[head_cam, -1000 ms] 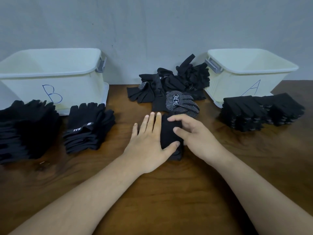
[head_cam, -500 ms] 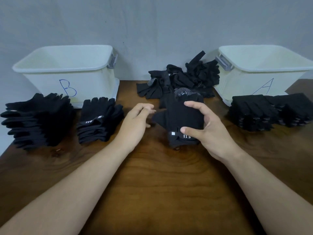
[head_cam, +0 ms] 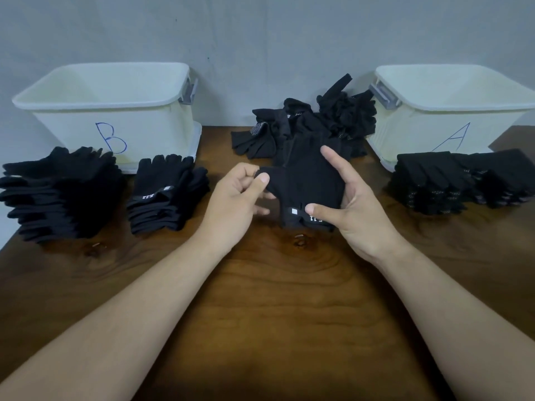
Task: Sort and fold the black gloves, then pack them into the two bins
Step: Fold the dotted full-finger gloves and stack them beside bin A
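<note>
A folded black glove (head_cam: 307, 183) with a small white tag is lifted above the table centre. My right hand (head_cam: 356, 209) grips it from the right, thumb on its cuff. My left hand (head_cam: 234, 201) pinches the glove's thumb tip at its left edge. Behind it lies a loose pile of unsorted black gloves (head_cam: 315, 125). White bin B (head_cam: 115, 111) stands at the back left and white bin A (head_cam: 451, 111) at the back right; both look empty inside as far as I see.
Two stacks of folded black gloves sit in front of bin B, a tall stack (head_cam: 60, 195) and a smaller stack (head_cam: 170, 195). More dotted-palm stacks (head_cam: 463, 180) lie before bin A. The wooden table (head_cam: 275, 299) runs toward me; a grey wall stands behind.
The glove went from being pressed flat on the table to being lifted in my right hand. My left hand left the table and now pinches the glove's left tip.
</note>
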